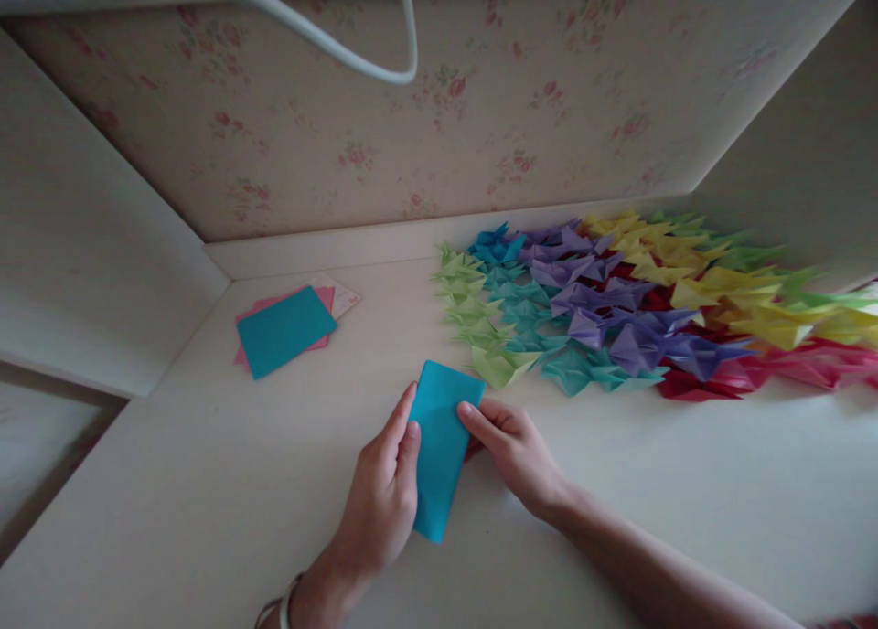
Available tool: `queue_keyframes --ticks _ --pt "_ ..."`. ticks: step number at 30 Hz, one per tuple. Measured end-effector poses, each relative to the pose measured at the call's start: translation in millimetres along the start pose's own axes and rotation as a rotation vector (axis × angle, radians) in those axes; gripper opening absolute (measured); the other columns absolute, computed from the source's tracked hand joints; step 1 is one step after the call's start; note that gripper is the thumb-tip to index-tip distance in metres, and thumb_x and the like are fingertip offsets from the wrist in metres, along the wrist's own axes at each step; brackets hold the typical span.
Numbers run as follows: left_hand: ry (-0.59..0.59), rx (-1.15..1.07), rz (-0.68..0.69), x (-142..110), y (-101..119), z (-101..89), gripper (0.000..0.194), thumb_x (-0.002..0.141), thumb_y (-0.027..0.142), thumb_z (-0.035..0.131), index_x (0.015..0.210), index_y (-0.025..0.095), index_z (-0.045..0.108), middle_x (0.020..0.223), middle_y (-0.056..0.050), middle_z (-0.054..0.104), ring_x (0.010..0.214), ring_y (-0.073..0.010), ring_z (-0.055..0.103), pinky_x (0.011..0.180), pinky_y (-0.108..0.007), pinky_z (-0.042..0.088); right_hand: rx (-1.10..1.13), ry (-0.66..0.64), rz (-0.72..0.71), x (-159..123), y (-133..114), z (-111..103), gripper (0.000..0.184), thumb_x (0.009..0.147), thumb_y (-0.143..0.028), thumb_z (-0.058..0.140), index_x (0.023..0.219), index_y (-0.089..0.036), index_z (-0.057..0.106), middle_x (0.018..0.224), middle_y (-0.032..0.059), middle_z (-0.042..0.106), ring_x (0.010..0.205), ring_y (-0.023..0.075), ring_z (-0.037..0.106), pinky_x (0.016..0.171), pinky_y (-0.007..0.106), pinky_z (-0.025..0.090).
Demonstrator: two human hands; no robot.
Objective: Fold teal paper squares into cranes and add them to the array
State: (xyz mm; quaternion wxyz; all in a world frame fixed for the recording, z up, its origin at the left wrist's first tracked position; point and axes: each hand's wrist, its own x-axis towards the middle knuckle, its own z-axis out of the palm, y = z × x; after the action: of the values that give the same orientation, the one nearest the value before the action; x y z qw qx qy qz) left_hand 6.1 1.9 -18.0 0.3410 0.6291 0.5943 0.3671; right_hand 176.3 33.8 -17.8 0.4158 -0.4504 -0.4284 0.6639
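A blue sheet of origami paper point(443, 446), folded into a narrow rectangle, is held tilted above the white desk point(206, 501). My left hand point(384, 483) grips its left long edge, thumb on the front and the other fingers partly behind. On the right edge, near the upper corner, my right hand point(514, 446) pinches the paper between the thumb in front and fingers behind. Those rear fingertips are mostly hidden. Beyond my left hand lies a small stack of square paper, with a blue sheet point(286, 331) on top and pink sheets point(322, 341) beneath.
Rows of folded paper cranes point(583, 291) in green, teal, purple, yellow and red spread over the back right of the desk. A floral-patterned wall panel point(439, 144) stands behind. A white curved cable point(357, 62) hangs overhead, and a white side panel point(102, 199) rises at left.
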Motion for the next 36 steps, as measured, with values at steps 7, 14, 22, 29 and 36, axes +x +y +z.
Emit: queue_keyframes --ticks 7,14,22,29,36 --pt "0.047 0.013 0.015 0.5 0.1 -0.9 0.045 0.103 0.033 0.037 0.146 0.021 0.043 0.149 -0.007 0.05 0.139 -0.0237 0.042 0.11 -0.038 0.043 -0.066 -0.116 0.012 -1.3 0.3 -0.3 0.048 0.084 -0.06 0.061 0.068 -0.015 0.062 0.065 0.0023 0.063 0.063 0.0156 0.058 0.062 0.027 0.048" --pt "0.087 -0.021 0.035 -0.9 -2.3 -1.0 0.045 0.103 0.033 0.039 0.146 0.023 0.042 0.151 -0.006 0.047 0.139 -0.0227 0.042 0.111 -0.036 0.043 -0.139 -0.147 -0.027 -3.4 1.3 -0.2 0.049 0.087 -0.059 0.059 0.068 -0.014 0.061 0.065 0.0027 0.063 0.063 0.0155 0.06 0.061 0.025 0.048" --pt "0.115 -0.034 0.038 -1.6 -1.2 -1.1 0.045 0.103 0.032 0.039 0.147 0.023 0.042 0.151 -0.006 0.047 0.14 -0.023 0.041 0.109 -0.035 0.044 -0.213 -0.162 -0.056 -6.3 3.6 -2.6 0.048 0.09 -0.056 0.056 0.068 -0.014 0.063 0.065 0.0033 0.066 0.062 0.015 0.06 0.058 0.024 0.046" --pt "0.127 -0.042 0.037 -2.0 -2.4 -0.9 0.046 0.103 0.033 0.039 0.148 0.023 0.04 0.15 -0.008 0.049 0.138 -0.0239 0.044 0.106 -0.035 0.047 -0.221 -0.187 -0.042 -7.7 2.6 -1.2 0.047 0.089 -0.056 0.057 0.068 -0.014 0.062 0.066 0.0038 0.067 0.063 0.0157 0.062 0.059 0.024 0.047" --pt "0.19 -0.016 0.041 0.4 -2.7 -0.9 0.045 0.102 0.033 0.04 0.147 0.023 0.043 0.148 -0.008 0.052 0.136 -0.0248 0.047 0.105 -0.037 0.048 -0.23 -0.218 -0.043 -10.5 -4.3 -0.2 0.048 0.088 -0.057 0.058 0.067 -0.014 0.064 0.067 0.0056 0.069 0.065 0.0175 0.067 0.061 0.026 0.051"
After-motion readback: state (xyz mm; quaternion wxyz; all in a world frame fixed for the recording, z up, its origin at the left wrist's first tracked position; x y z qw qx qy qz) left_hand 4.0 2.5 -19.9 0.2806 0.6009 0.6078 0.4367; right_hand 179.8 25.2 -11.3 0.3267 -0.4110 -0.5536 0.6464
